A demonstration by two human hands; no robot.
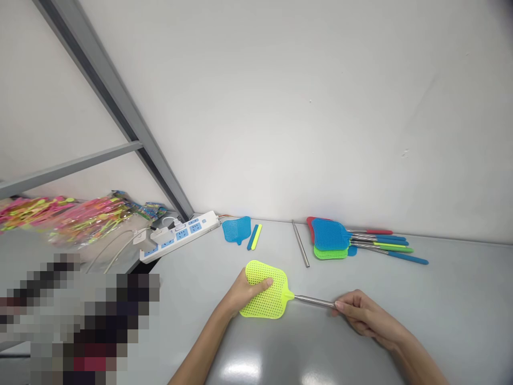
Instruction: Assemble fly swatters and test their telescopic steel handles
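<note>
White wall (312, 133) rises at 12 o'clock behind a grey tabletop (460, 305), with the one yellow-green mesh head (276, 299) near the front middle as the clock's centre. The left hand (241, 294) grips that head from 9 o'clock, thumb on its upper face and fingers underneath, probably to keep the flat piece from twisting. At 3 o'clock the right hand (363, 315) pinches the single metal shaft (315, 301) between thumb and forefinger; a light hold there seems enough to steer it in line with the head. Fingers cover the shaft's far end, so I cannot tell how it finishes.

At 11 o'clock lies one loose blue head (236, 230), and near 12 two grips, a blue grip (252, 237) and a yellow grip (257, 237), side by side, perhaps for easy reach. One bare metal tube (300, 244) sits at 1 o'clock. Toward 2 o'clock, a swatter pile (331, 235) shows about six handles, all pointing one way, likely for tidiness; overlap hides the number of heads. At 10 o'clock rest one power strip (208, 223) and bagged colourful items (92, 214), too jumbled to count.
</note>
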